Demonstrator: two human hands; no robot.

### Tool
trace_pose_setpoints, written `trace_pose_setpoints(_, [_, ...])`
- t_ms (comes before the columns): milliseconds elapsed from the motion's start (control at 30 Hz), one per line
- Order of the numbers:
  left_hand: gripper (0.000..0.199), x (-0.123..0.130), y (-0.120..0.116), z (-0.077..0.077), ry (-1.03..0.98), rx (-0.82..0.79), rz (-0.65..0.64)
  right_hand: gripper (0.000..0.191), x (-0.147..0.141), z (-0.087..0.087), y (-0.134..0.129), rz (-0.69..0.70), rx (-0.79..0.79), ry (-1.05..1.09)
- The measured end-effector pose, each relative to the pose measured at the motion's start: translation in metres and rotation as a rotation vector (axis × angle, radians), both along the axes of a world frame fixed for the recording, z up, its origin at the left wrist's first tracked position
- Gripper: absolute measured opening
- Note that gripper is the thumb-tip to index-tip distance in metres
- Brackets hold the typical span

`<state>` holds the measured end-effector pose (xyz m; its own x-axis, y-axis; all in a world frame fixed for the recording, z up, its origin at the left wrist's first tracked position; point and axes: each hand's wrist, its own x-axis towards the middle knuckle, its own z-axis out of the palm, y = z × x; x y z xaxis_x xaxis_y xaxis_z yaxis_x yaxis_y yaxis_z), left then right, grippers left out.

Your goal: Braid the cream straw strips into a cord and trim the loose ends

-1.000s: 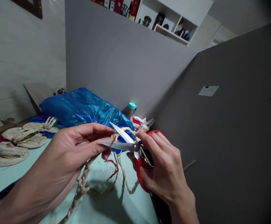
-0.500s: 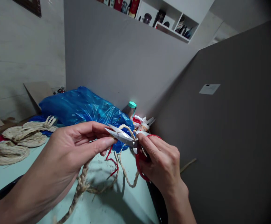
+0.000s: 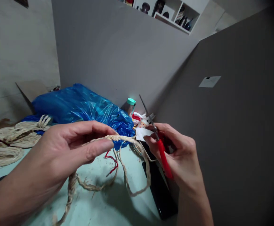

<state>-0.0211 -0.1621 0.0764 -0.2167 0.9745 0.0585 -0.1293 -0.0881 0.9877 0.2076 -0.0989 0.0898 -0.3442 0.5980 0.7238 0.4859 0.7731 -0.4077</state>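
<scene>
Pinched between the thumb and fingers of my left hand [image 3: 71, 150] is a pale braided straw cord [image 3: 143, 149]. It loops out to the right and hangs down in front of the table. A thicker braided part [image 3: 69, 194] drops below that hand. My right hand [image 3: 181, 153] grips red-handled scissors [image 3: 164, 160], with their blades pointing up and apart from the cord. A thin red string [image 3: 114, 166] dangles among the strands beneath my left hand.
A big blue plastic bag [image 3: 75, 103] lies at the back of the pale green table [image 3: 118, 210]. Beside it stands a bottle with a teal lid [image 3: 130, 103]. Woven straw pieces [image 3: 5, 155] lie at left, a flat black object [image 3: 161, 196] at right. Grey panels rise behind.
The scissors have come away from my left fingertips and turned upward in my right hand, which has moved right. More of the cord now shows over my left thumb.
</scene>
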Motion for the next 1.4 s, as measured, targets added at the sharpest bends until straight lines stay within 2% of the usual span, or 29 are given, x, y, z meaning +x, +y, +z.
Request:
trace_pose_setpoints(133, [0.025,0.001,-0.001,0.002,0.378,0.111,0.050,0.011,-0.007,0.001,-0.005,0.131,-0.251,0.187])
trace_pose_setpoints(267, [0.012,0.005,0.000,0.001,0.460,0.258,0.077,0.032,-0.020,0.001,-0.008,0.371,-0.615,0.267])
trace_pose_setpoints(367, [0.001,0.008,0.000,0.001,0.448,0.274,0.130,0.041,-0.029,0.001,-0.011,0.497,-0.776,0.279])
trace_pose_setpoints(467, [0.004,0.009,-0.001,0.001,0.352,0.178,0.139,0.044,-0.032,-0.002,-0.012,0.538,-0.823,0.294])
trace_pose_setpoints(600, [0.012,0.009,0.002,-0.003,0.069,0.031,-0.020,0.042,-0.030,-0.006,-0.010,0.573,-0.865,0.309])
trace_pose_setpoints(700, [0.013,0.006,0.008,-0.006,-0.082,0.005,-0.122,0.045,-0.027,-0.007,-0.007,0.595,-0.916,0.348])
trace_pose_setpoints(867, [0.020,-0.005,0.013,-0.012,-0.023,0.058,-0.134,0.054,-0.022,-0.004,-0.006,0.653,-0.990,0.431])
trace_pose_setpoints(1000, [0.018,-0.014,0.011,-0.017,0.121,0.094,-0.119,0.044,-0.020,-0.003,-0.005,0.664,-0.975,0.408])
trace_pose_setpoints(1067, [0.016,-0.017,0.010,-0.018,0.170,0.127,-0.100,0.039,-0.019,-0.004,-0.003,0.621,-0.908,0.342])
trace_pose_setpoints(1167, [0.018,-0.018,0.010,-0.015,0.196,0.192,-0.060,0.038,-0.016,-0.004,-0.002,0.460,-0.659,0.173])
trace_pose_setpoints(1267, [0.017,-0.016,0.010,-0.008,0.134,0.214,-0.064,0.037,-0.014,-0.001,-0.004,0.294,-0.385,-0.022])
trace_pose_setpoints(1400, [0.012,-0.013,0.011,-0.003,0.010,0.223,-0.082,0.036,-0.011,0.003,-0.010,0.190,-0.194,-0.204])
